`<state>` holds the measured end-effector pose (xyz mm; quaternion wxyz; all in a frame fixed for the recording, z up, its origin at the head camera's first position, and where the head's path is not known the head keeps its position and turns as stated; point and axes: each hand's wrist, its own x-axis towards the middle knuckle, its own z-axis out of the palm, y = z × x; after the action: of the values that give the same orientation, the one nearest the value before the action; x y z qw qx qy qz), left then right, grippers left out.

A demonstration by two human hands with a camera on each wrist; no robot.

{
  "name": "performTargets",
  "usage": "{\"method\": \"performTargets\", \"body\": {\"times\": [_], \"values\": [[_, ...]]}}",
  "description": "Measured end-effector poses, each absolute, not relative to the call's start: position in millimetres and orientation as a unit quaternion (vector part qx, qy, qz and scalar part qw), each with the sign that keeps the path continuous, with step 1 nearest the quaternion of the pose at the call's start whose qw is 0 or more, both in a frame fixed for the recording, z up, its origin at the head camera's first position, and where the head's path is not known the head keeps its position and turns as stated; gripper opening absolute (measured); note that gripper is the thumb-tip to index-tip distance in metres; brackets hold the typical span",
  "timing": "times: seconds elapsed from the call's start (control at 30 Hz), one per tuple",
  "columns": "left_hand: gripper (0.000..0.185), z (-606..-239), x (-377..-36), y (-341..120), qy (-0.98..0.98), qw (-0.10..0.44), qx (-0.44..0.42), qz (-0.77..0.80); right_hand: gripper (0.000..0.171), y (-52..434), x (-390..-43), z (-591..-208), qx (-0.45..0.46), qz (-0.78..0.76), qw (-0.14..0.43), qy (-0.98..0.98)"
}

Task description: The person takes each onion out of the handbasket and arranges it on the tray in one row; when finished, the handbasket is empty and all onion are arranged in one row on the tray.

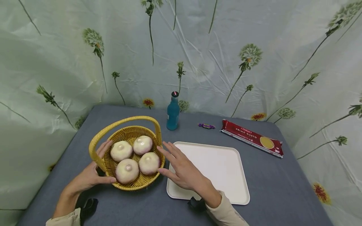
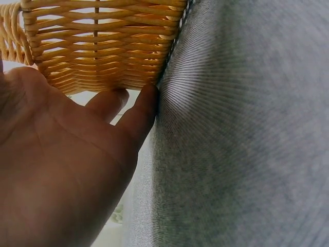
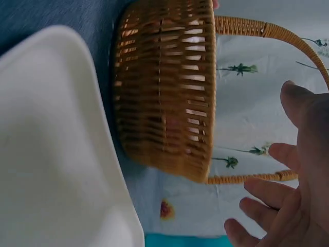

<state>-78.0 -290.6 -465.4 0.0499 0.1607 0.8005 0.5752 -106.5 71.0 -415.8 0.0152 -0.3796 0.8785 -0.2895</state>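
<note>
A yellow wicker basket [image 1: 133, 188] with a tall arched handle stands on the left half of the table. Several round, pale bulbs with purplish sides, which look like onions [image 1: 127, 171], lie in it. My left hand [image 1: 90, 172] is spread along the basket's left side, thumb at the front and fingers toward the back; in the left wrist view its fingertips meet the woven wall [image 2: 103, 56]. My right hand [image 1: 183, 168] is at the basket's right, fingers extended and apart, holding nothing. In the right wrist view a gap shows between it and the basket [image 3: 164, 92].
A white rectangular tray [image 1: 209, 163] lies right of the basket, partly under my right forearm. Behind stand a blue bottle [image 1: 173, 113] and a small purple-wrapped candy [image 1: 206, 126]. A red spaghetti packet [image 1: 251, 138] lies at the back right. A flowered curtain [image 1: 198, 62] hangs beyond the table.
</note>
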Motion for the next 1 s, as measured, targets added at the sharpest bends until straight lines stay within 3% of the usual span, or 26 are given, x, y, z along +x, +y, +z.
{"method": "performTargets", "body": {"times": [0.63,1.0], "values": [[0.124,-468,-79,-292,0.805,0.045,0.164,0.568,0.053,37,-128,-430,-0.438,-0.321,0.021,0.84],[0.125,-466,-77,-292,0.796,0.047,0.164,0.58,0.053,26,-131,-435,-0.456,-0.27,-0.025,0.848]]}}
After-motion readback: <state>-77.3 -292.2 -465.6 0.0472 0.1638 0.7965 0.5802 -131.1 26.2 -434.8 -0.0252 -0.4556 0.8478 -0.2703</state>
